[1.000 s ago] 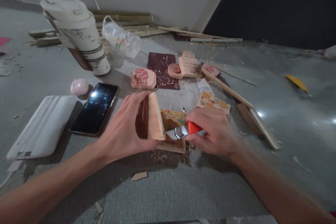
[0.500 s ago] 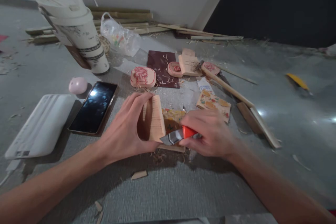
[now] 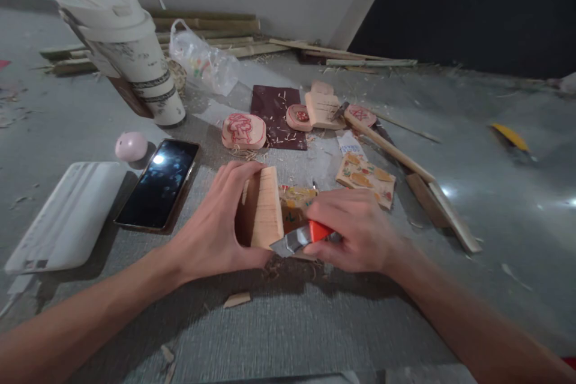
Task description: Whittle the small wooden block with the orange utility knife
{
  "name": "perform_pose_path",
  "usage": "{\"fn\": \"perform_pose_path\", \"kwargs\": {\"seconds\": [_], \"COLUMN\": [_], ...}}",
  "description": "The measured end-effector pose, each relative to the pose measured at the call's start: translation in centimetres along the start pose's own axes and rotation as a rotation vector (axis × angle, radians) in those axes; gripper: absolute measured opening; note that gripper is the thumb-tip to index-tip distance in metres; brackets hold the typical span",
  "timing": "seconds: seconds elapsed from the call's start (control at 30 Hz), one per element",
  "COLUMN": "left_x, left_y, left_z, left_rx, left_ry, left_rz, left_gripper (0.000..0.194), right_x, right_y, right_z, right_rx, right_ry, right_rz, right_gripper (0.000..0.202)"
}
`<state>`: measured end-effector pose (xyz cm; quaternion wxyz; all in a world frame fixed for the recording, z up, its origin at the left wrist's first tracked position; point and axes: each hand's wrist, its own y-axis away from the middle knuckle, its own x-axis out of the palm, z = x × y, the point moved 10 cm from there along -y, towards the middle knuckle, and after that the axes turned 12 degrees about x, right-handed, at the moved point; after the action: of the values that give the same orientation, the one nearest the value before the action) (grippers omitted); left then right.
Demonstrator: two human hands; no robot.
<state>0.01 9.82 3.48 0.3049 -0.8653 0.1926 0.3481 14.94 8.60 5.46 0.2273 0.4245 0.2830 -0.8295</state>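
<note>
At centre frame, my left grip is clamped on the block and my right grip on the knife, whose blade, pushed too hard, could skid off the block into my left thumb.

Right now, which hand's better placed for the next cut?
Likely the right hand: it grips the red cutter, blade at the wood block; the left hand holds that block.
</note>
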Motion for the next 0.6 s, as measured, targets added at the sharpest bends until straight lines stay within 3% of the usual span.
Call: {"fn": "perform_pose_path", "kwargs": {"seconds": [0.3,0.6], "left_x": [0.1,-0.8], "left_y": [0.1,-0.1], "left_z": [-0.1,-0.4], "left_rx": [0.001,-0.003], "left_ry": [0.037,0.019], "left_rz": [-0.008,-0.044], "left_gripper": [0.098,0.093], "right_x": [-0.4,-1.3], "right_y": [0.0,0.1], "right_z": [0.5,0.8], "right_rx": [-0.027,-0.047], "right_ry": [0.023,0.131], "right_rz": [-0.014,-0.150], "right_gripper": [0.051,0.052]}}
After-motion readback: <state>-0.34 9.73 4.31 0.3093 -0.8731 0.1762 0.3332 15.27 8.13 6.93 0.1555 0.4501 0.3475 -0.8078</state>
